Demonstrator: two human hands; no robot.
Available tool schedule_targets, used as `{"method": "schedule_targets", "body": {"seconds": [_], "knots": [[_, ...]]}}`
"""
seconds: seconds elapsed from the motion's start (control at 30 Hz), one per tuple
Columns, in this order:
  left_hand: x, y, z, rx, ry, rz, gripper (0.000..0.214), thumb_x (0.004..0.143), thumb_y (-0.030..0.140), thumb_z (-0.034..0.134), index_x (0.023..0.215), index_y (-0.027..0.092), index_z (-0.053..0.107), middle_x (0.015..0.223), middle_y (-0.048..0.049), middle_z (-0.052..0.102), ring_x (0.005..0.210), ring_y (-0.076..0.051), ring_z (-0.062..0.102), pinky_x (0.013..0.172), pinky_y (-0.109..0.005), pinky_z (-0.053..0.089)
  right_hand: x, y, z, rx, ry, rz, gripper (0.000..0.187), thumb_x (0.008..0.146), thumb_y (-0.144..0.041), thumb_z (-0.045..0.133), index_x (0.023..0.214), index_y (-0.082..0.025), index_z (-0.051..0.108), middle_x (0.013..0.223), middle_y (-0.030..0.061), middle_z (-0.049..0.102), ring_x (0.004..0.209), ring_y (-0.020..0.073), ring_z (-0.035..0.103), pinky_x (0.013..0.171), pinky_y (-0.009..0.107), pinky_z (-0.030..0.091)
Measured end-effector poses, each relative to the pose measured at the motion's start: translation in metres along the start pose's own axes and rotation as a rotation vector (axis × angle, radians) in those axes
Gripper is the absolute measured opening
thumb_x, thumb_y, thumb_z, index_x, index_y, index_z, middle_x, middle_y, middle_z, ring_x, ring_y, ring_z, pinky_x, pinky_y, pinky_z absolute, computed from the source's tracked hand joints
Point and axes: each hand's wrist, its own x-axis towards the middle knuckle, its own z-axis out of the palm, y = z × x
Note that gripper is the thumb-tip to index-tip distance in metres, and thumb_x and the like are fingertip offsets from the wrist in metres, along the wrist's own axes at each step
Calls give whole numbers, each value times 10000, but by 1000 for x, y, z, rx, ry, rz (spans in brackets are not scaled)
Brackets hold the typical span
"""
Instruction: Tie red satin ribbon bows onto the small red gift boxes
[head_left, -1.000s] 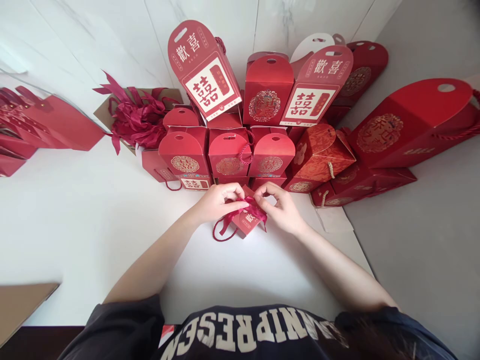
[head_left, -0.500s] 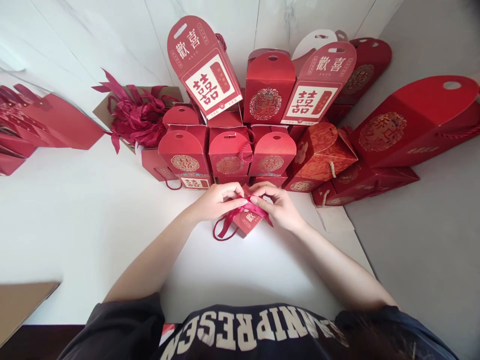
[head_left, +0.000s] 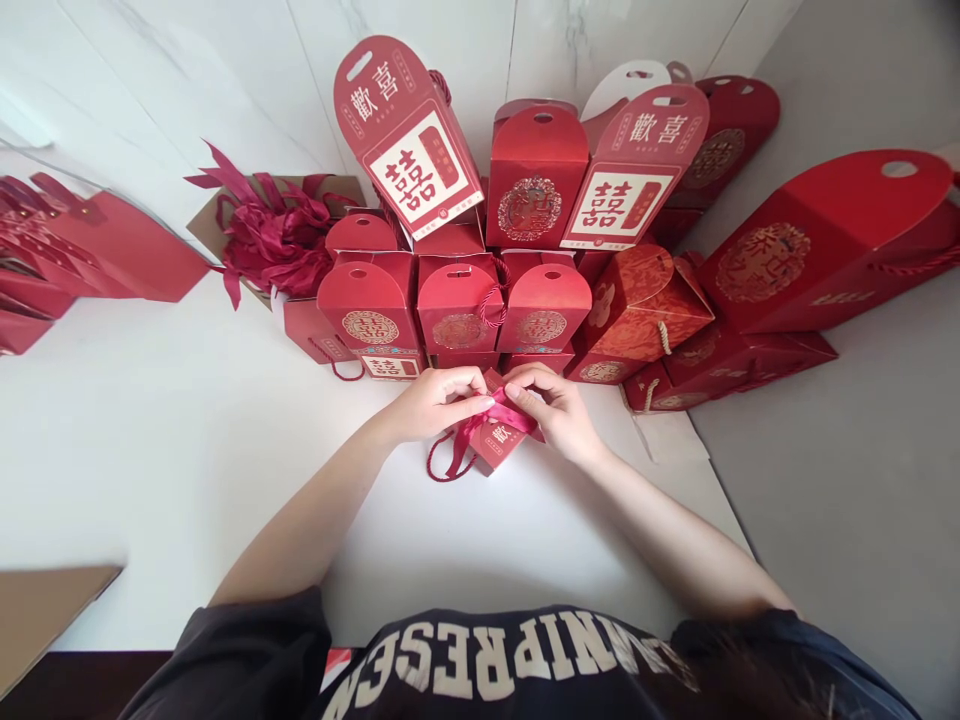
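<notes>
A small red gift box (head_left: 501,447) with a cord handle lies on the white table (head_left: 165,430) right in front of me. A dark red ribbon (head_left: 480,425) runs across its top and trails off to the left. My left hand (head_left: 437,400) pinches the ribbon on the left side of the box. My right hand (head_left: 551,405) pinches the ribbon on the right side, fingers curled together. Both hands meet over the box, so its upper face is mostly hidden.
Several red gift boxes stand stacked against the wall just beyond my hands, tall ones (head_left: 409,140) behind shorter ones (head_left: 457,305). A cardboard box of loose red ribbons (head_left: 274,235) sits at the back left. Flat red bags (head_left: 97,245) lie far left. A brown cardboard piece (head_left: 45,610) is near left.
My right hand's fingers have closed in toward my left hand over the box, drawing the ribbon tighter. The box has stayed in place.
</notes>
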Motion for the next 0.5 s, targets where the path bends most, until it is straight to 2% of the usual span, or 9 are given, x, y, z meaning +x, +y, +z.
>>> {"method": "schedule_targets", "body": {"seconds": [0.13,0.23,0.3,0.4,0.5], "knots": [[1,1,0,14,16,-6,222,888,344,591,774,164,528,690,33,527,642,-93,487,628,-232,372,-1,-2,-1,-21,-62,22,210,898,-415,624,834,-228,694,1051,59,639,1033,207,609,967,396,451],[0,2,1,7,13,-18,208,892,340,582,789,162,553,708,12,607,661,-108,546,644,-239,405,-2,-1,2,-70,-99,-4,163,826,-398,719,857,-238,711,1102,61,630,1082,216,601,1005,406,442],[0,2,1,-11,4,-21,205,900,343,574,811,159,571,780,-19,673,712,-123,594,680,-249,436,-3,3,4,-72,-57,-39,152,790,-379,759,819,-237,712,1045,52,646,1026,209,619,973,402,469],[0,2,1,-37,-2,-16,216,907,354,568,822,156,575,818,-38,694,751,-136,620,714,-260,460,-3,9,6,-71,12,-109,140,792,-359,761,770,-236,698,923,39,677,906,200,642,886,397,512],[1,1,0,-46,-6,-15,221,909,359,565,825,154,573,828,-41,681,781,-148,629,738,-274,468,-4,12,4,-121,-8,-231,90,818,-310,741,786,-242,691,824,23,708,807,195,655,881,422,518]]}}
